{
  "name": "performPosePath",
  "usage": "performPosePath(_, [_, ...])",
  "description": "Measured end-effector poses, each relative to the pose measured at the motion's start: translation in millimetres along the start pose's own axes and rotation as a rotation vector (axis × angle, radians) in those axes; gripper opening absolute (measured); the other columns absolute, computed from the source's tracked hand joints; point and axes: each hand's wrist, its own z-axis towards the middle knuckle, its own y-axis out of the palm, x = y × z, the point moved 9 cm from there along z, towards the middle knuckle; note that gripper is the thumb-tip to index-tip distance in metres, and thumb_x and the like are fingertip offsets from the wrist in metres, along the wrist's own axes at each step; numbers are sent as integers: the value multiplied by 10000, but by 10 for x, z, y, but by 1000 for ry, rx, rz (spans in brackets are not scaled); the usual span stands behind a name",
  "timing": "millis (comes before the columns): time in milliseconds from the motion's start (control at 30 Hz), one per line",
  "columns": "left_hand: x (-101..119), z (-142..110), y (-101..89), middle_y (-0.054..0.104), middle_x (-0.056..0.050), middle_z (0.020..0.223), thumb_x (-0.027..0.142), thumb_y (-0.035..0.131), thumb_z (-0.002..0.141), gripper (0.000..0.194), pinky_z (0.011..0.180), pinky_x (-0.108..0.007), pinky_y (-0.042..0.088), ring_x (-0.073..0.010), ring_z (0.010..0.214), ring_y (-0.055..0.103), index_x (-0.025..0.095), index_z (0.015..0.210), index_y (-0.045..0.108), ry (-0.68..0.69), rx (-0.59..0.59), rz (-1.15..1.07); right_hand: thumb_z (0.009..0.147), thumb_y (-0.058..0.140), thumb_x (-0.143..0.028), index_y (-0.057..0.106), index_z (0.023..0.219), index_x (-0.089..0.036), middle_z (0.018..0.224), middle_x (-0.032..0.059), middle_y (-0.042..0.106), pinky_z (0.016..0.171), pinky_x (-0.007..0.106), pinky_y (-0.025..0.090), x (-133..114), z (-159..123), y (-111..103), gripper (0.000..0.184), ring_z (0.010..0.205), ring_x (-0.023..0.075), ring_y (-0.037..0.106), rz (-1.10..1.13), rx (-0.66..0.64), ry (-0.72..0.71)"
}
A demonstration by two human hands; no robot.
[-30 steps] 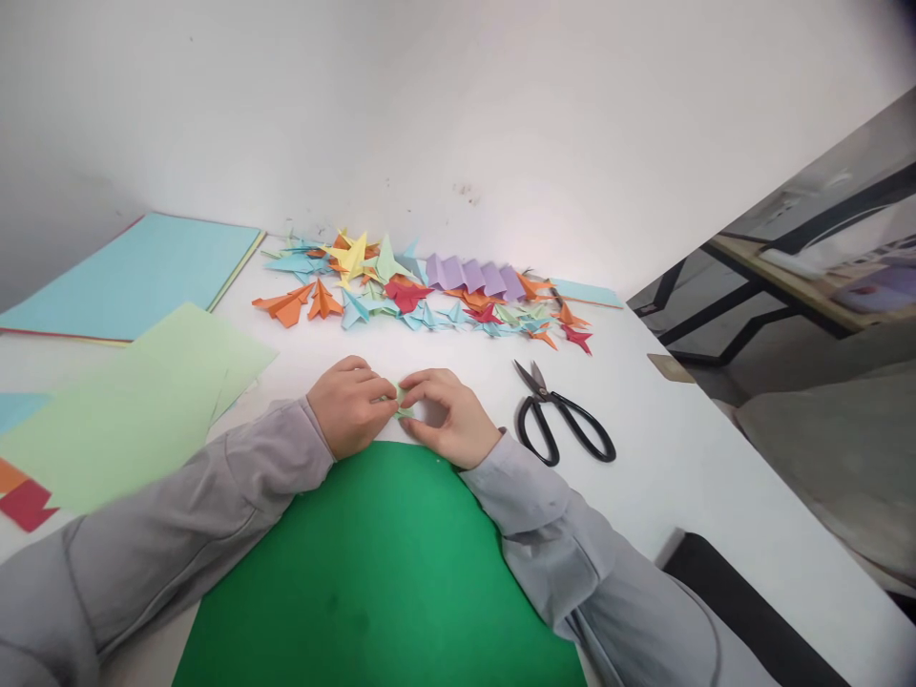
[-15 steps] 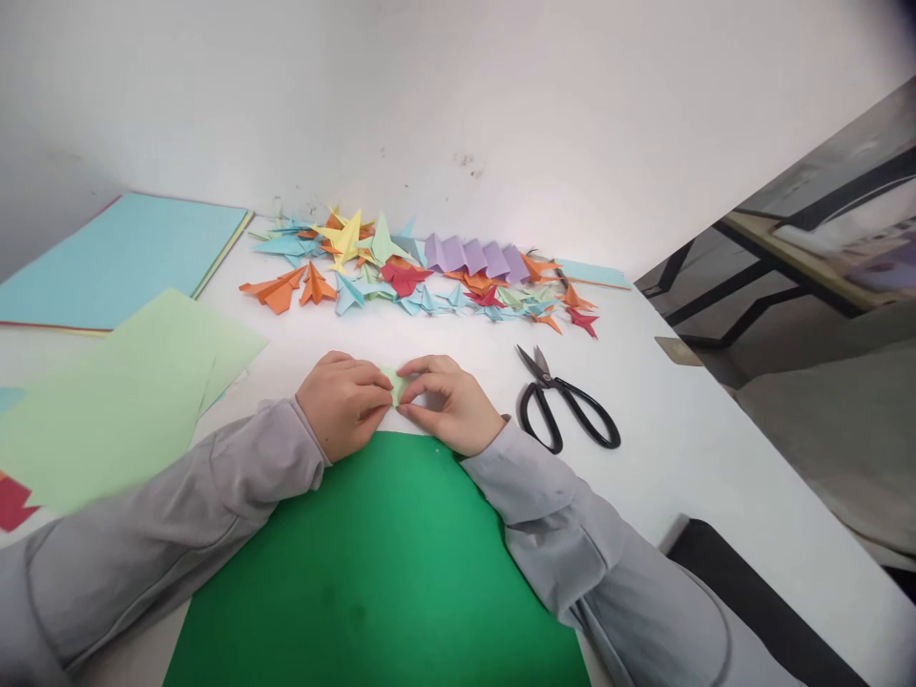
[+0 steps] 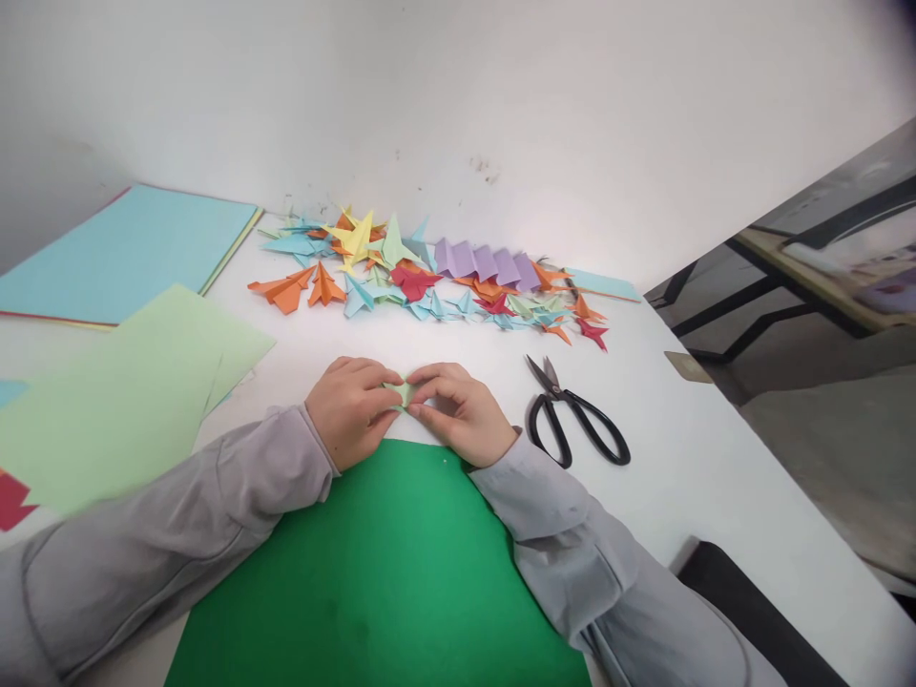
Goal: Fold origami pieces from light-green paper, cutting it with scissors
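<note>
In the head view, a small pale green paper (image 3: pixel 407 392) was pinched at its left side by the fingertips of the left hand (image 3: pixel 356 408) and at its right by those of the right hand (image 3: pixel 462 410). It was held just beyond the far edge of the green sheet (image 3: pixel 379 572). Most of it was covered by fingers, so its pointing and long axis could not be told. Scissors (image 3: pixel 556 392) were laid right of the right hand, blades directed away from the person.

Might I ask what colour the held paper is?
The held paper is pale green, best seen in the head view.
</note>
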Motion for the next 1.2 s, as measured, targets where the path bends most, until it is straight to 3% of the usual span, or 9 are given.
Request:
performPosePath(167, [-122, -5, -96, 656, -61, 936, 186, 591, 709, 121, 769, -372, 461, -205, 870, 563, 183, 813, 651, -74, 128, -72, 766, 566, -191, 580, 744, -208, 881, 57, 630, 817, 370, 431, 3, 7, -35, 31, 873, 174, 561, 53, 46, 15])
performPosePath(400, [-169, 0, -87, 637, -78, 937, 166, 577, 708, 103, 773, -393, 475, -214, 872, 556, 174, 777, 653, -97, 136, -76, 768, 566, -230, 570, 731, -205, 878, 55, 627, 818, 364, 426, 27, 6, -17, 45, 872, 178, 558, 87, 42, 36])
performPosePath(533, [-291, -29, -191, 588, -91, 1014, 114, 564, 661, 289, 837, -418, 456, -235, 948, 534, 165, 941, 615, -236, 237, -6, 794, 527, -341, 529, 754, -198, 829, 45, 619, 724, 318, 446, 160, -13, -85, 149, 780, 163, 564, 236, 146, 168])
performPosePath(700, [-299, -4, -117, 517, -102, 1116, -7, 469, 575, 571, 922, -397, 419, -227, 1057, 494, 152, 1121, 524, -243, 147, -130, 766, 539, -430, 466, 743, -212, 571, -41, 484, 515, 243, 386, 333, -48, -215, 230, 522, 113, 465, 365, 338, 282])
performPosePath(800, [-281, 15, -94, 558, -100, 1058, 40, 514, 644, 480, 844, -368, 462, -209, 996, 522, 152, 1110, 539, -227, 123, -232, 743, 562, -435, 459, 734, -215, 524, -60, 456, 477, 228, 351, 424, -68, -224, 243, 472, 101, 431, 452, 392, 338])
performPosePath(867, [-295, 23, -64, 607, -85, 947, 116, 565, 690, 350, 659, -292, 498, -168, 815, 568, 149, 1038, 588, -247, 108, -371, 726, 585, -434, 475, 736, -210, 526, -59, 478, 482, 225, 352, 450, -74, -214, 250, 474, 97, 441, 489, 398, 353])
performPosePath(967, [-326, 30, -17, 632, -63, 808, 188, 610, 706, 217, 454, -208, 425, -106, 597, 546, 135, 913, 644, -295, 97, -599, 712, 599, -454, 494, 730, -206, 540, -54, 500, 490, 226, 367, 450, -80, -206, 270, 484, 95, 462, 527, 389, 359])
performPosePath(1100, [-367, 27, -39, 644, -45, 707, 195, 632, 691, 132, 466, -204, 430, -112, 599, 564, 137, 802, 676, -350, 136, -666, 683, 549, -592, 527, 844, -217, 637, -25, 575, 548, 259, 432, 363, -58, -143, 409, 548, 119, 539, 651, 301, 330])
performPosePath(1200, [-371, 22, -44, 630, -22, 618, 187, 654, 660, 105, 456, -202, 424, -104, 549, 549, 139, 747, 690, -370, 132, -645, 519, 730, -505, 539, 897, -221, 634, -29, 608, 539, 261, 440, 299, -42, -26, 510, 546, 128, 552, 664, 172, 354])
